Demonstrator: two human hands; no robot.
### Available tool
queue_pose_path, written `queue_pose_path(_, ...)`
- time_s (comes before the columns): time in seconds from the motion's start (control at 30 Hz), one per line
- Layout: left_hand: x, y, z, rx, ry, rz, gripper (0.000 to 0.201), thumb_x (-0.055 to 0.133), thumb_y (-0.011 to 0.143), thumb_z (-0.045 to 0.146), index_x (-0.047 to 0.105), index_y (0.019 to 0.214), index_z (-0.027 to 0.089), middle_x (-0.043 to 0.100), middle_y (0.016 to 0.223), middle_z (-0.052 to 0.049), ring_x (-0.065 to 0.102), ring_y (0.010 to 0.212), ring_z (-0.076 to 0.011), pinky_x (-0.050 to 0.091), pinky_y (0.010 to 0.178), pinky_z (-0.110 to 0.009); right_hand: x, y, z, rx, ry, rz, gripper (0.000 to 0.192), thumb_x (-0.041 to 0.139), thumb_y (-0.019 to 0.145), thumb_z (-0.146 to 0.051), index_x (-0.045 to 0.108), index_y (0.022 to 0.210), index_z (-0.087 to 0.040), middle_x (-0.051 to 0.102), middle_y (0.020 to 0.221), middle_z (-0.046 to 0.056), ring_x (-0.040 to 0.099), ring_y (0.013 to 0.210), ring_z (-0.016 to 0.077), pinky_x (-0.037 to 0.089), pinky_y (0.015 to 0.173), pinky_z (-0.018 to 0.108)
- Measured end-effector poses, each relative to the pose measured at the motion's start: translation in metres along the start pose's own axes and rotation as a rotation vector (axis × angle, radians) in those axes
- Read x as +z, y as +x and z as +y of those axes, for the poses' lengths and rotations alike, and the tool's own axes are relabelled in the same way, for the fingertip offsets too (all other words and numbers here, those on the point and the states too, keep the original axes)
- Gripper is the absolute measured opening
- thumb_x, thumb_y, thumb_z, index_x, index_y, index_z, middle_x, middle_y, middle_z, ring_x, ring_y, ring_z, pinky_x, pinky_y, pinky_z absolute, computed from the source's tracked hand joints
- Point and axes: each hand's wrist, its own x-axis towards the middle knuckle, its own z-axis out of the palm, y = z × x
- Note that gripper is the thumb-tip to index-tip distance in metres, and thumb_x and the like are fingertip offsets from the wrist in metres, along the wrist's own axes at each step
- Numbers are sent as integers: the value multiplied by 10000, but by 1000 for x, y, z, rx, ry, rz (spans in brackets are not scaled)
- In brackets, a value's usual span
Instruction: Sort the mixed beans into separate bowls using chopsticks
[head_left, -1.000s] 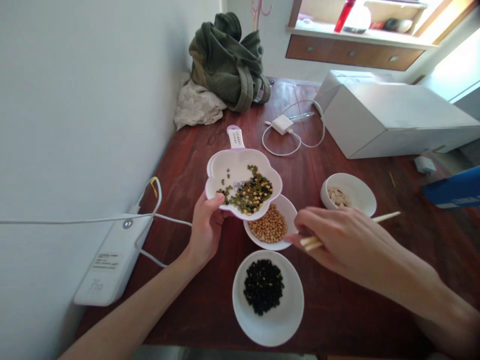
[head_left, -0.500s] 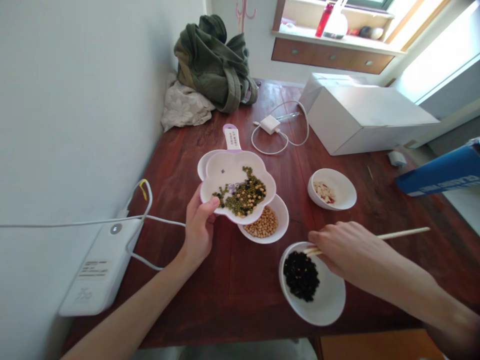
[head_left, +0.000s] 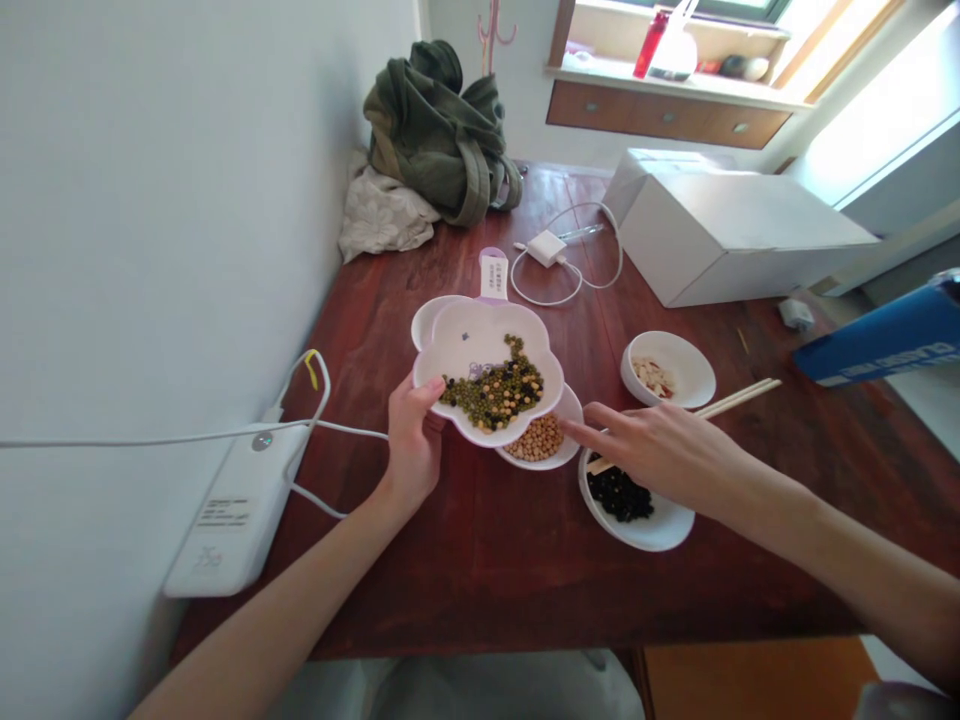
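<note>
Left hand (head_left: 415, 440) grips the flower-shaped dish (head_left: 487, 385) of mixed beans; right of that dish, right hand (head_left: 660, 455) holds 2 chopsticks (head_left: 731, 400) above the black-bean bowl (head_left: 637, 505).

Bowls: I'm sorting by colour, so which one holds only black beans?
The bowl of black beans under the right hand; the others hold yellow, mixed or pale pieces.

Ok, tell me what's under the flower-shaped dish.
Under the flower-shaped dish sits a bowl of yellow beans, partly covered; another white dish's rim peeks out behind. Its contents are hidden.
</note>
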Motion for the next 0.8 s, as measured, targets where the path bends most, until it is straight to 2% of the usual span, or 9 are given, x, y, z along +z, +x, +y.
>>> queue_pose_path(0.1,0,2,2,10,-12,15,242,787,712,355,780,865,168,758,812,-22,735,913,-254,599,783,-306,4,5,0,-57,5,38,489,569,932,-28,561,1380,-225,696,1052,59,717,639,187,253,497,319)
queue_pose_path(0.27,-3,6,4,44,-23,47,260,792,709,367,770,877,170,761,820,-16,735,930,-251,592,820,-314,12,17,1,-180,63,173,371,578,974,-81,593,1315,-227,663,1001,29,649,611,149,250,499,321)
queue_pose_path(0.43,-10,11,5,65,3,-52,234,734,798,344,780,952,175,782,945,-34,731,988,-244,591,831,-307,14,31,-5,-349,141,276,284,505,1050,-144,585,1311,-223,634,998,32,603,703,134,261,509,303)
queue_pose_path(0.53,-14,14,8,-6,51,-161,233,736,811,290,780,1014,183,786,994,-37,736,991,-237,600,818,-302,9,37,-14,-431,169,312,240,483,1077,-192,600,1285,-214,639,976,31,602,722,142,259,514,311)
queue_pose_path(0.63,-14,17,10,-112,60,-240,279,758,781,253,772,1048,175,790,1008,-48,742,985,-244,611,801,-305,1,40,-26,-461,181,309,243,475,1076,-179,611,1277,-204,648,960,27,609,693,136,251,503,317)
queue_pose_path(0.73,-12,17,10,-183,25,-241,341,763,747,223,762,1083,167,795,1014,-51,742,1005,-255,615,818,-315,-10,38,-34,-423,171,245,308,516,1055,-176,577,1354,-221,674,986,24,628,655,130,244,479,318)
queue_pose_path(0.8,-10,17,11,-216,2,-224,384,758,728,201,753,1110,166,797,1027,-48,739,1030,-264,612,851,-331,-19,34,-33,-387,174,217,432,560,1034,-205,500,1461,-229,700,1042,36,633,607,131,266,463,320)
